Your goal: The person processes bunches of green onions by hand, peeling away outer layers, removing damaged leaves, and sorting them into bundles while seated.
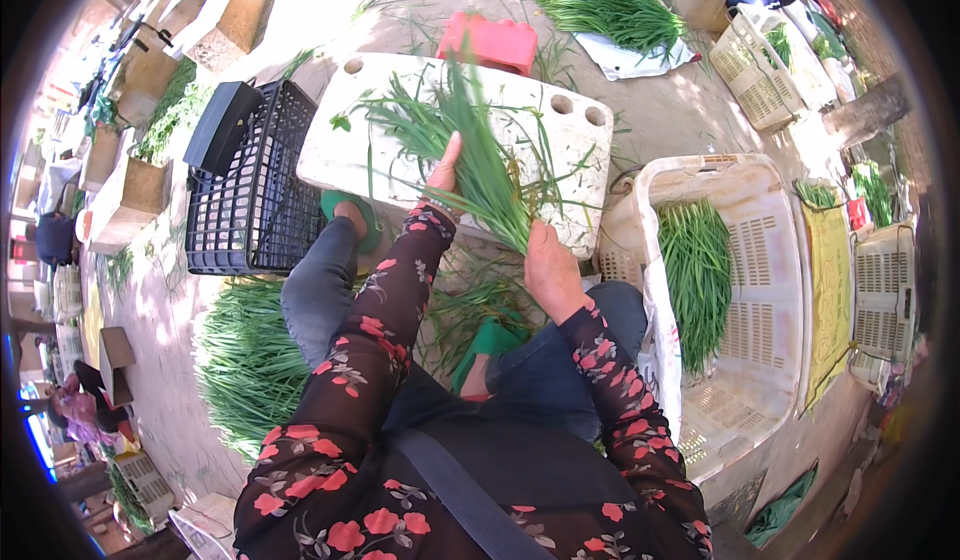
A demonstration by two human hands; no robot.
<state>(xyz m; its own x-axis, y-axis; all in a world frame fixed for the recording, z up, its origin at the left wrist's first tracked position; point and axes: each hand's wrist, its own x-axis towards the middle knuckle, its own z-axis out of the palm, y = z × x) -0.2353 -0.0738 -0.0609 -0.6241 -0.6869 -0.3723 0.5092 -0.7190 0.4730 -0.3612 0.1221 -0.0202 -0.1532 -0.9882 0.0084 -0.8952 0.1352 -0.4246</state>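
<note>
A bunch of chives [476, 165], long and green, is held slantwise above a white foam board [335, 155] strewn with loose leaves and scraps. My right hand [553, 267] is closed round the lower end of the bunch, near the board's front edge. My left hand [443, 172] grips the bunch from the left side, its thumb pointing up along the leaves and its other fingers mostly hidden behind them. The leaf tips are blurred, and some thin leaves stick out sideways.
A black plastic crate [245, 225] stands left of the board, above a heap of chives [245, 360]. At my right is a large white basket [765, 290] with chives inside. A red plastic stool [490, 42] stands beyond the board. Another chive pile [605, 0] lies farther back.
</note>
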